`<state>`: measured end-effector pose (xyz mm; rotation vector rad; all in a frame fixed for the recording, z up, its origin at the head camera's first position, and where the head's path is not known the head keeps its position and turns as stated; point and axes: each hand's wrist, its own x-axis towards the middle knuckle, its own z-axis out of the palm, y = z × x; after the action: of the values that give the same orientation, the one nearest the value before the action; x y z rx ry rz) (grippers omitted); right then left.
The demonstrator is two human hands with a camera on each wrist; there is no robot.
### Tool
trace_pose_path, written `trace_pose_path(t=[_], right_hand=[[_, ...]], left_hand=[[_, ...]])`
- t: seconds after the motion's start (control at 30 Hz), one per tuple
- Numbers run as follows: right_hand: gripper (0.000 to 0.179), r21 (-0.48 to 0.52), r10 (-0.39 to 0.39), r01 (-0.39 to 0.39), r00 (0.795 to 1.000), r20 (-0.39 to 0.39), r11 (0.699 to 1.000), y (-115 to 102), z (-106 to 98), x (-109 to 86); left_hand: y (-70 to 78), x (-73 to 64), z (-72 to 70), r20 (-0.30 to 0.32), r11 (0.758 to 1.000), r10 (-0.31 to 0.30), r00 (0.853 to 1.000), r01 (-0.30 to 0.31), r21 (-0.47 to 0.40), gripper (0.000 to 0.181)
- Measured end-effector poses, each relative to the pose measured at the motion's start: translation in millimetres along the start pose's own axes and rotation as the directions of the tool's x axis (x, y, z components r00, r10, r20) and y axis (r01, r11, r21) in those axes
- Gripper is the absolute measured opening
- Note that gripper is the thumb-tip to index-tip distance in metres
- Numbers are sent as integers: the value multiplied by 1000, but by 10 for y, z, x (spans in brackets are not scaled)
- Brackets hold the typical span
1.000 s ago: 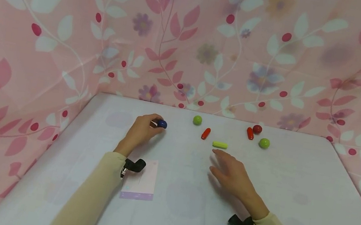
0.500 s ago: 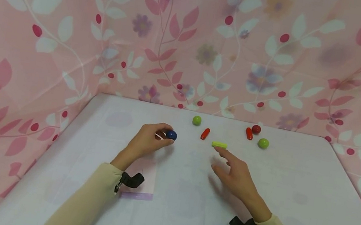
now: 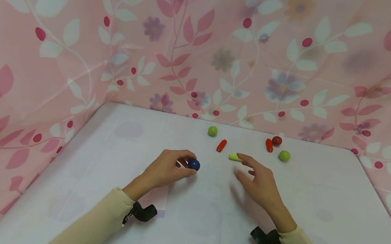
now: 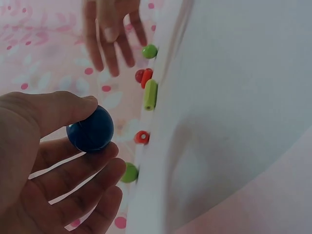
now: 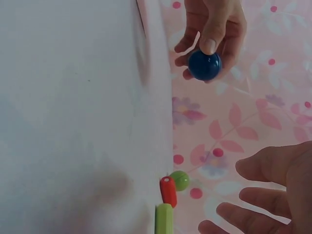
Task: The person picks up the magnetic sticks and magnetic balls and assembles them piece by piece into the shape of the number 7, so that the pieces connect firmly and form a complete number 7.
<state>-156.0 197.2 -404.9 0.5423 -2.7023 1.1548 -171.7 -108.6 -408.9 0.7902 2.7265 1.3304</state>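
Note:
Pinched between the thumb and fingers of my left hand (image 3: 169, 169) is a glossy dark blue ball (image 3: 194, 165), held above the table. The left wrist view shows the blue ball (image 4: 91, 129) against the thumb and forefinger. My right hand (image 3: 260, 183) hovers to the right with its fingers spread and holds nothing. Its fingertips hide part of a yellow-green stick-shaped piece (image 3: 234, 157) lying on the table. In the right wrist view, the left hand (image 5: 219, 29) with the ball faces the right hand (image 5: 273, 195).
Behind the hands lie a green ball (image 3: 212, 131), a red capsule-shaped piece (image 3: 221, 145), another red piece (image 3: 269, 145), a dark red ball (image 3: 277, 140) and a second green ball (image 3: 284, 156). A pale card (image 3: 161, 202) is partly under the left arm. Floral curtains border the white table (image 3: 199, 242).
My left hand has come nearer and to the right, carrying the blue ball from the far left toward the middle. The right hand has shifted slightly right and now overlaps the yellow-green piece.

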Motion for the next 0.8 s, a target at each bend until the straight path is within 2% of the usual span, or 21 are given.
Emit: trace_pose_path(t=[0.17, 0.37, 0.6, 0.8], right_hand=[[49, 3, -11, 11, 1000, -9, 1000, -1, -56, 205], [45, 21, 2, -2, 1000, 19, 1000, -6, -78, 567], [46, 11, 43, -44, 997, 64, 999, 20, 12, 911], [46, 13, 43, -44, 996, 77, 999, 60, 138, 1139]], left_hand=[[-11, -88, 95, 31, 999, 32, 999, -31, -21, 27], [5, -220, 204, 52, 997, 32, 998, -29, -66, 27], [12, -299, 311, 61, 994, 67, 996, -61, -91, 26], [25, -324, 363, 85, 996, 62, 994, -57, -65, 29]])
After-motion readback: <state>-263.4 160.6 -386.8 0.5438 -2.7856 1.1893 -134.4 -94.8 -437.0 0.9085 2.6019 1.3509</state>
